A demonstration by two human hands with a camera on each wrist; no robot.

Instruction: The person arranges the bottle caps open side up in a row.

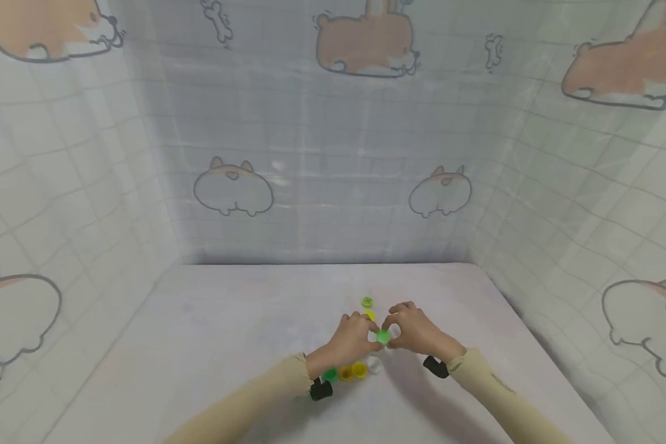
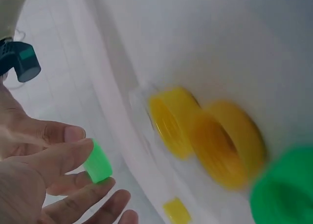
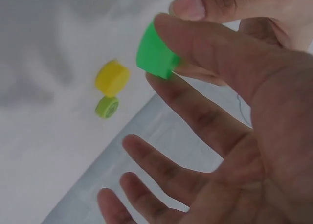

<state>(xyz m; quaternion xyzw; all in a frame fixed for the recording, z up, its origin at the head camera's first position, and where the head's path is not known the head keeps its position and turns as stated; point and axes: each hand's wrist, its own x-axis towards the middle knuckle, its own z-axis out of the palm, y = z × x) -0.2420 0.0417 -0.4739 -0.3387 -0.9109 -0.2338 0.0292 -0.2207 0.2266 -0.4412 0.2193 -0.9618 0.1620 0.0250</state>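
Observation:
A bright green bottle cap (image 1: 383, 337) is held above the table, between both hands. My left hand (image 1: 348, 340) pinches it from one side with thumb and forefinger; in the left wrist view the cap (image 2: 98, 161) appears tilted on edge. From the other side my right hand (image 1: 419, 330) pinches the same cap (image 3: 155, 52) with thumb and forefinger, its other fingers spread apart. Beyond the hands lie a yellow cap (image 3: 112, 78) and a small lime-green cap (image 3: 107, 107) with a marked top.
Nearer me, a row on the white table (image 1: 211, 345) holds a green cap (image 1: 330, 374), an orange-yellow cap (image 1: 345, 373), a yellow cap (image 1: 359, 370) and a clear or white one (image 1: 374, 365). Patterned curtain walls (image 1: 333, 135) surround the table's back and sides.

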